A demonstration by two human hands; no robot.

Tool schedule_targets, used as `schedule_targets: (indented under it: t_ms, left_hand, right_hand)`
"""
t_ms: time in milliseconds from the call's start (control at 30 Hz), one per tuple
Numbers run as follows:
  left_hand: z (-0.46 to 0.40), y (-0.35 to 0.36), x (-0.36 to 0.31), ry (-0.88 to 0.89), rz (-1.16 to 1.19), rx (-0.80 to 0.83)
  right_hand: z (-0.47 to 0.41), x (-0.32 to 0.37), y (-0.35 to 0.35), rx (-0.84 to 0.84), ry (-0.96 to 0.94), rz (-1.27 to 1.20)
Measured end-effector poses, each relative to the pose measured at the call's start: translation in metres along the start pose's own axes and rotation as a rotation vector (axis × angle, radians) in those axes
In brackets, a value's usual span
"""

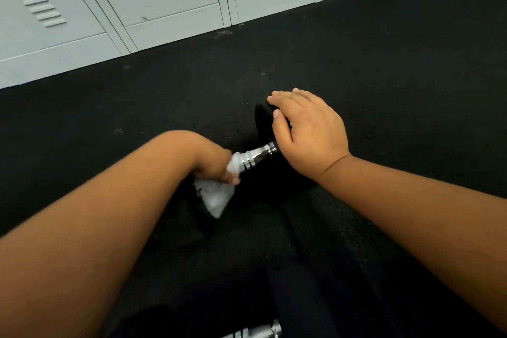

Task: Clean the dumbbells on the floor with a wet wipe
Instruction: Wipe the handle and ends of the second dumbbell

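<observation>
A dumbbell with a chrome handle (256,158) and black ends lies on the black floor in the middle of the view. My left hand (216,164) grips a white wet wipe (218,197) wrapped round the near part of the handle; the wipe's loose end hangs below the hand. My right hand (304,132) rests with straight fingers on the dumbbell's far black end (262,121), covering most of it. The near black end is dark and hard to make out under my left forearm.
A second dumbbell's chrome handle (258,332) shows at the bottom edge, between my arms. Pale grey metal lockers (164,8) line the far side of the black rubber floor (384,77), running from the left edge to the upper right.
</observation>
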State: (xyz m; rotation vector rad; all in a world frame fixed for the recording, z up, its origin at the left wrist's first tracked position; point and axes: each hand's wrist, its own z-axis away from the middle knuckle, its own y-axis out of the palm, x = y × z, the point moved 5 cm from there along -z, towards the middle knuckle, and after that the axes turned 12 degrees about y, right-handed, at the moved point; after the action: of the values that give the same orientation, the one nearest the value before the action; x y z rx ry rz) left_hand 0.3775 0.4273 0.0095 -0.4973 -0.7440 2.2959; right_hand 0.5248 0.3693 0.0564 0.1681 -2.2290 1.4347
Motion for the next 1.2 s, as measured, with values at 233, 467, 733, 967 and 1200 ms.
schedule_targets:
  t_ms: [233, 467, 733, 967, 1200]
  left_hand:
    - [-0.001, -0.007, 0.003, 0.002, -0.015, 0.064]
    - [-0.022, -0.020, -0.036, 0.255, 0.339, -0.202]
    - [-0.011, -0.006, 0.007, 0.005, 0.088, 0.092]
    - [-0.014, -0.016, -0.002, 0.048, 0.278, 0.050]
    - [-0.032, -0.018, -0.028, 0.235, 0.433, -0.225]
  right_hand:
    - [-0.003, 0.001, 0.002, 0.034, 0.015, 0.004]
    - [-0.006, 0.000, 0.006, 0.075, 0.039, 0.005]
    - [0.001, 0.002, -0.001, 0.005, 0.012, -0.008]
    - [-0.005, 0.001, 0.005, 0.065, 0.047, 0.009]
    - [-0.007, 0.001, 0.007, 0.087, 0.049, 0.015]
